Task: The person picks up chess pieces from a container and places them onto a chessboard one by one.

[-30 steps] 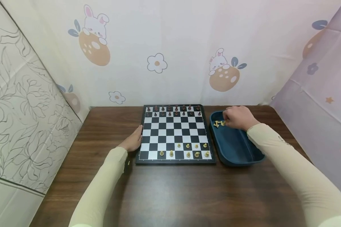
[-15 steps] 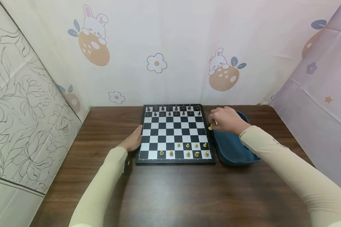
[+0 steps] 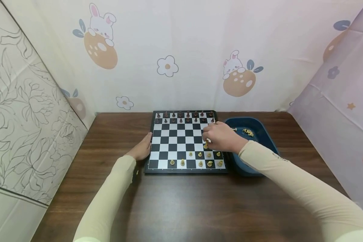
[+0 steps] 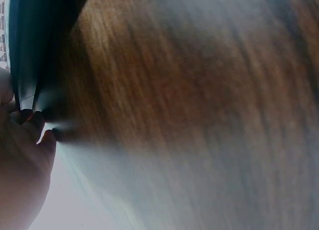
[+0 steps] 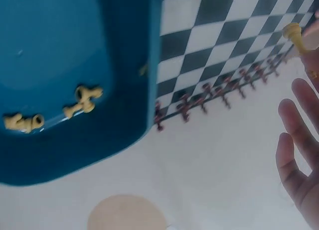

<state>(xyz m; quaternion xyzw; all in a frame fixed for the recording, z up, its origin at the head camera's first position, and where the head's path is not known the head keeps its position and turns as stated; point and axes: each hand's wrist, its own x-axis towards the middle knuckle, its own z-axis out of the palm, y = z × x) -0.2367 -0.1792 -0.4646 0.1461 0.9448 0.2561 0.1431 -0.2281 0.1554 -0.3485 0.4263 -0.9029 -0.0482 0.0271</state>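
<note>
A black-and-white chessboard (image 3: 172, 141) lies on the table. Along its left edge rests my left hand (image 3: 141, 148), fingers fairly straight against the side; the left wrist view shows those fingers (image 4: 37, 128) by the dark board edge (image 4: 30, 46). Over the board's right part, my right hand (image 3: 222, 137) pinches a pale yellow chess piece (image 3: 206, 146). The right wrist view shows this piece's flared base (image 5: 293, 31), while its top is hidden by the fingers. Several yellow pieces (image 3: 182, 162) stand on the near rows. Dark red pieces (image 3: 180, 115) fill the two far rows.
Right of the board stands a blue tray (image 3: 267, 136), with several loose yellow pieces (image 5: 85, 100) lying in it. A small yellow thing (image 3: 137, 172) is on the brown table (image 3: 181, 205) by my left wrist. A patterned curtain (image 3: 196, 40) hangs behind the table.
My right hand has moved left from the tray to over the board, carrying a yellow chess piece out of it. The left hand has stayed at the board's edge.
</note>
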